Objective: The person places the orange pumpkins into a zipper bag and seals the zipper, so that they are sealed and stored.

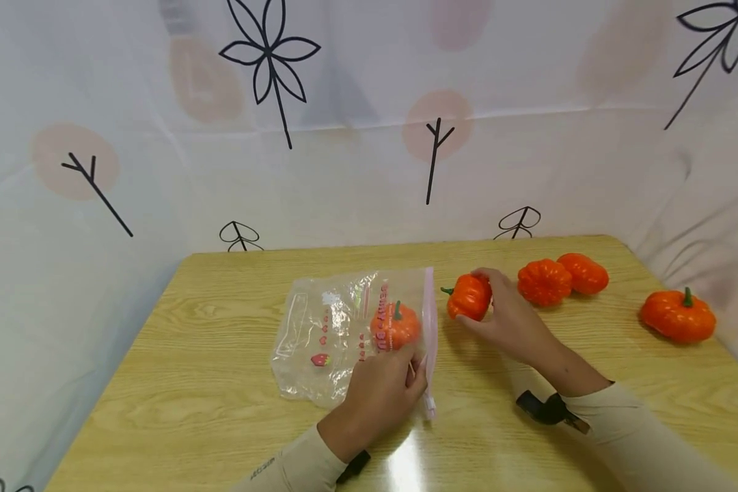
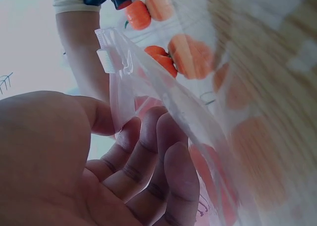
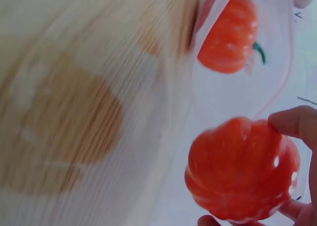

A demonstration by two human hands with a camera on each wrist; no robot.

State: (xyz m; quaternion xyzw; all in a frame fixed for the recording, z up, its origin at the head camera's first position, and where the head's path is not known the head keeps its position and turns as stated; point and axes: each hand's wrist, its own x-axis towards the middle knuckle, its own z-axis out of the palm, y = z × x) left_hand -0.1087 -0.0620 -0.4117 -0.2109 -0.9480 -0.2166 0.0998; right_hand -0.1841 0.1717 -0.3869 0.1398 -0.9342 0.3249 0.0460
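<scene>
A clear plastic slider zip bag [image 1: 307, 342] with a pink zip edge and red print lies on the table. Inside it, near the mouth, is a small orange pumpkin [image 1: 406, 326] with a green stem. My left hand [image 1: 384, 386] pinches the bag's near side by the opening; in the left wrist view, the slider [image 2: 106, 61] shows just above its thumb. To the right of the mouth, my right hand [image 1: 510, 318] grips another orange pumpkin [image 1: 469, 298], its stem turned left towards the bag. The right wrist view shows this pumpkin [image 3: 242, 169] apart from the bag's opening.
Two more orange pumpkins, one ribbed [image 1: 544, 282] and one smoother [image 1: 585, 274], sit together at the back right. A flatter pumpkin [image 1: 678, 317] stands near the right edge of the wooden table [image 1: 209, 328]. A patterned white cloth [image 1: 344, 184] hangs behind.
</scene>
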